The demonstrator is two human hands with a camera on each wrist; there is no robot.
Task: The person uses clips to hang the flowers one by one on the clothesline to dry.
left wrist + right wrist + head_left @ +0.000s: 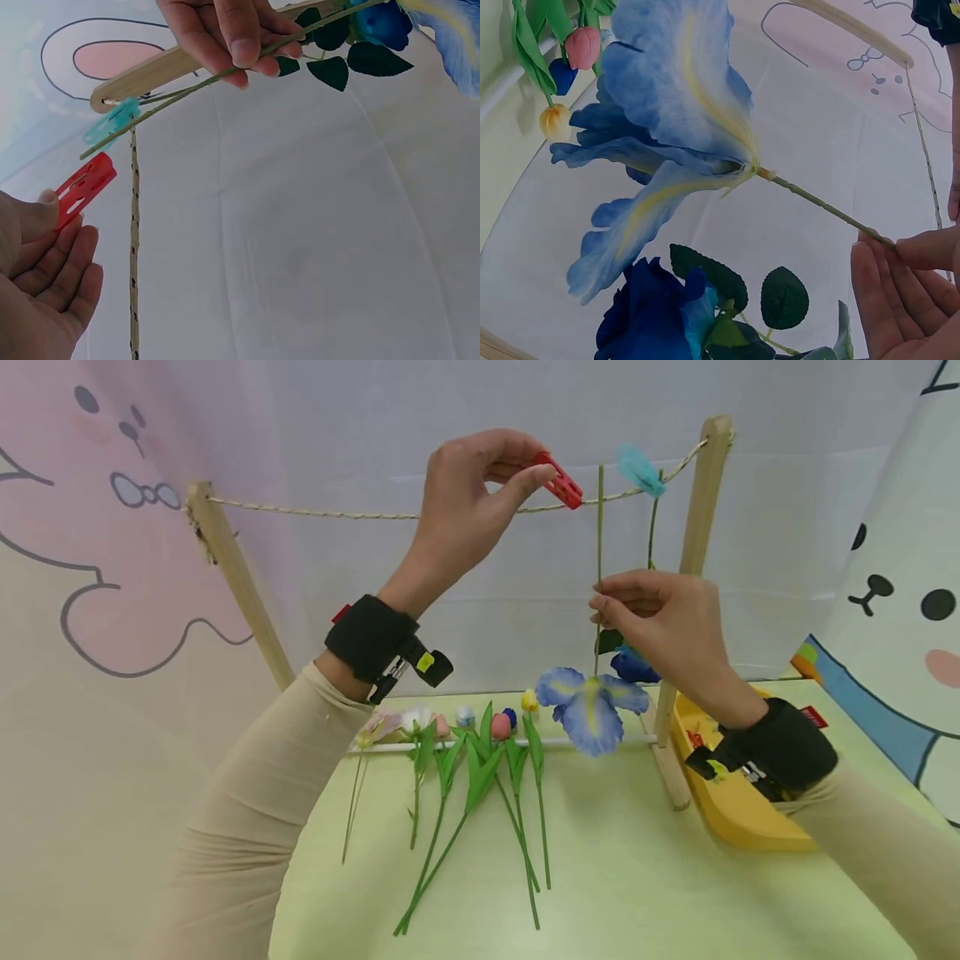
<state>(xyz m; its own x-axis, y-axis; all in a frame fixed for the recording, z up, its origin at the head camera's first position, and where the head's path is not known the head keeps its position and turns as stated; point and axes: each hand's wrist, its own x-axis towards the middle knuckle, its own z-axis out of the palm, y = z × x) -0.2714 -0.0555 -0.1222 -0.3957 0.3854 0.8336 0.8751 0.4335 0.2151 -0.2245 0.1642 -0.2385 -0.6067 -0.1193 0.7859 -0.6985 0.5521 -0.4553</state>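
Note:
Between thumb and fingers my left hand (480, 485) pinches a red clothespin (558, 482), held close to the rope (330, 513). My right hand (667, 618) pinches the stem of a blue iris (591, 714); its bloom hangs downward and the stem's bare end stands up by the rope. In the left wrist view the clothespin (85, 187) lies just below that stem end, apart from it. A teal clothespin (641, 471) clips a dark blue rose (633, 665) upside down on the rope at the right. The rose is partly hidden behind my right hand.
Wooden posts (705, 497) carry the rope at both ends. On the pale green table (622, 877) lie several artificial flowers, among them a pink tulip (501, 727). A yellow tray (738, 810) with small red pieces stands at the right. White printed curtain hangs behind.

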